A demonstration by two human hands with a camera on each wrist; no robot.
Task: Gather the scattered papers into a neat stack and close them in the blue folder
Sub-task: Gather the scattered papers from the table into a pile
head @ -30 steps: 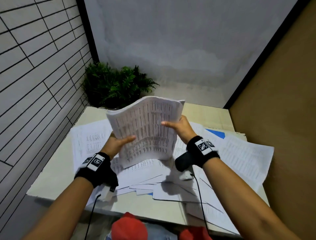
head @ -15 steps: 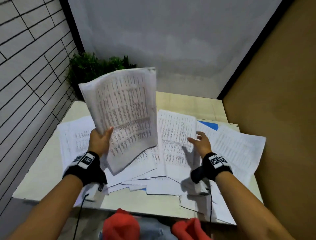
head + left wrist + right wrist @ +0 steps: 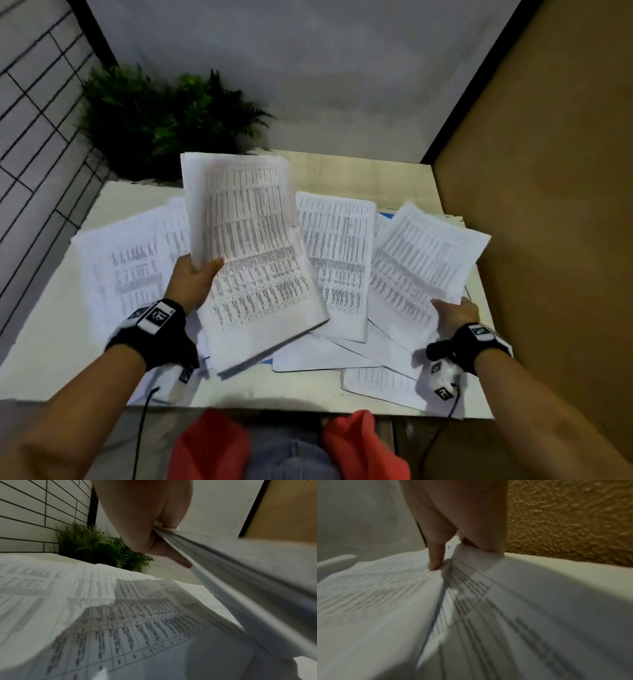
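The left hand holds a thick stack of printed papers tilted up above the table, thumb on the top page and fingers curled beneath; the left wrist view shows that stack's edge pinched between thumb and fingers, lifted clear of the printed sheets lying below; the right hand pinches the near corner of another sheet at the right side of the table, thumb on top, the sheet raised and tilted; the right wrist view shows the thumb pressing on that paper; more loose sheets lie overlapping between the two hands and toward the near edge; only a small blue corner of the folder shows at the far right, mostly buried under papers; a green plant stands at the far left corner.
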